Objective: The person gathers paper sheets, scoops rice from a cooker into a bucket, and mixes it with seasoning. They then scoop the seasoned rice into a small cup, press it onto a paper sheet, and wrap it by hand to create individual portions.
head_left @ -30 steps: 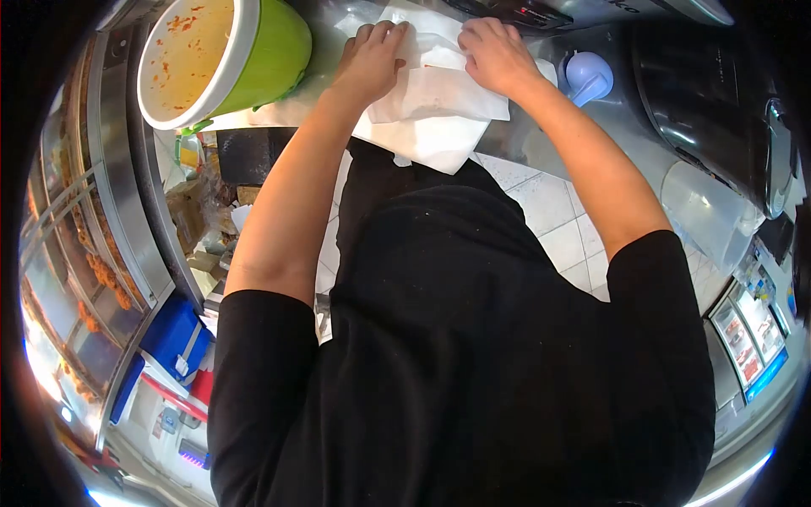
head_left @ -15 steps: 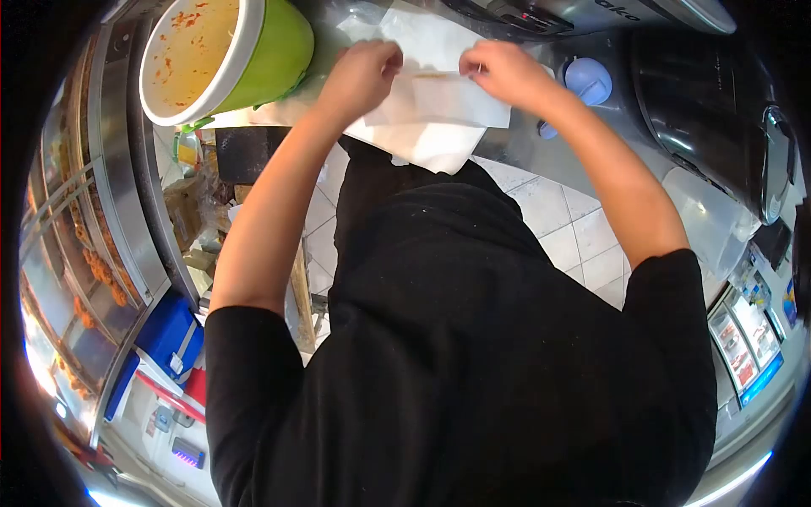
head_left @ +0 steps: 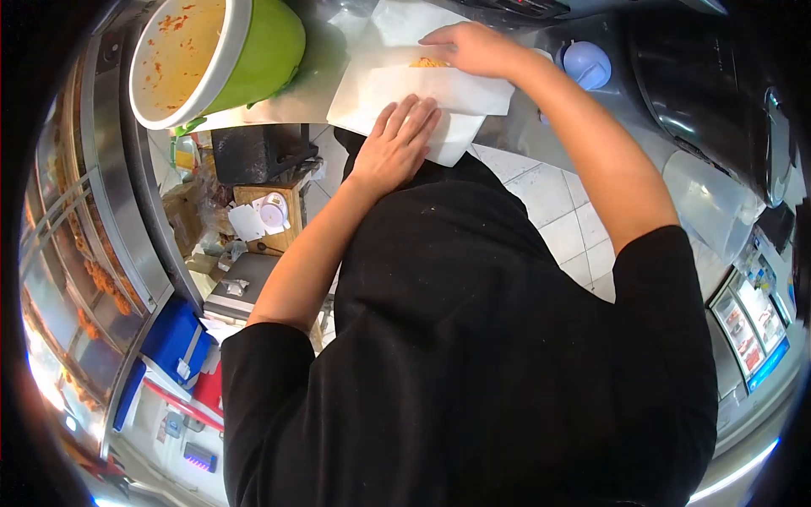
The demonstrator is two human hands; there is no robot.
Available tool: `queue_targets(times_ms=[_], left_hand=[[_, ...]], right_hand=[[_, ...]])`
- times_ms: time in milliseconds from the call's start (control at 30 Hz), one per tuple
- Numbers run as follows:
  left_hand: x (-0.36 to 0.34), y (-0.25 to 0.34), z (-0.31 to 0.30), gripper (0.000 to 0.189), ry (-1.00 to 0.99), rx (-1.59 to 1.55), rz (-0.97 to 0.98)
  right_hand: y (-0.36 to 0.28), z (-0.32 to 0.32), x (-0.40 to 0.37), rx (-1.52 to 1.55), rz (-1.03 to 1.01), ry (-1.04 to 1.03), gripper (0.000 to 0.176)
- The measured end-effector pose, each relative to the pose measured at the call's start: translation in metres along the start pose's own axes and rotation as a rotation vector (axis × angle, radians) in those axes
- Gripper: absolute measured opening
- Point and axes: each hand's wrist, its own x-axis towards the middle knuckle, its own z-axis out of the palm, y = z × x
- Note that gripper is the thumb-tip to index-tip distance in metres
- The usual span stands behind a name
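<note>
Top centre: left hand spread flat on paper wrapper; right hand open, pressing; judged light, limp; grip edges.

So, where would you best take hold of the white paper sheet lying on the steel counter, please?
Probably its near corner, from the body's side: the white paper sheet overhangs the steel counter edge there, free to pinch, while the left hand and right hand rest elsewhere.
</note>
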Motion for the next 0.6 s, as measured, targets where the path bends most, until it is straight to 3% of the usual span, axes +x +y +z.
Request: queue_targets(times_ms=[33,200,267,400,600], left_hand=[[-0.001,0.003,0.005,0.070,0.006,0.027,-0.057],[0.009,0.006,0.007,0.071,0.068,0.032,-0.182],[0.016,0.002,0.004,0.069,0.092,0.075,-0.231],[0.021,-0.003,0.009,0.068,0.090,0.099,-0.246],[0.018,-0.001,0.013,0.061,0.136,0.124,-0.270]], right_hand=[[0.002,-0.004,0.005,0.057,0.063,-0.184,0.038],[-0.003,-0.008,0.003,0.082,0.013,-0.231,0.035],[-0.009,-0.005,-0.002,-0.003,-0.087,-0.181,0.034],[-0.015,0.003,-0.014,-0.099,-0.090,-0.171,0.034],[-0.004,0.051,-0.046,-0.399,-0.394,0.117,0.047]])
